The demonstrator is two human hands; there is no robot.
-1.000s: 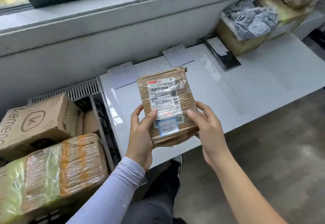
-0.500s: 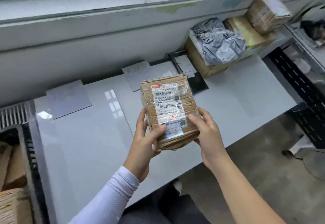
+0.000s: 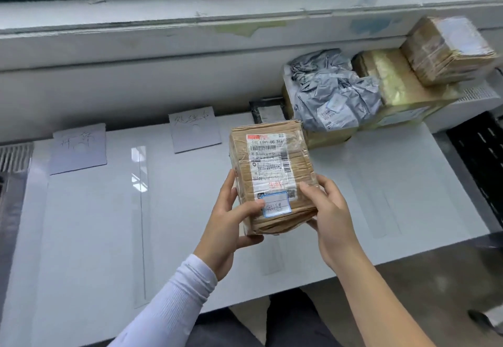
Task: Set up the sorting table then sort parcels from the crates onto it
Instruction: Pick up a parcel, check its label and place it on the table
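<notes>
I hold a brown taped cardboard parcel (image 3: 272,172) with a white shipping label and a blue-edged sticker above the white sorting table (image 3: 89,232). My left hand (image 3: 227,221) grips its lower left edge, thumb on the sticker. My right hand (image 3: 330,218) grips its lower right edge, thumb on the label. Two handwritten paper labels lie at the table's back edge: one (image 3: 79,148) at the left, one (image 3: 194,129) in the middle.
Sorted parcels sit at the table's back right: a grey plastic mailer (image 3: 334,93) on a box, a yellowish taped box (image 3: 394,91) and a smaller taped box (image 3: 446,50) on top. A black crate (image 3: 481,156) stands at the right, a radiator grille (image 3: 15,156) at the left.
My view has swung right: the crate of parcels at the left has left the frame. The held parcel has moved right over the table, toward the sorted pile.
</notes>
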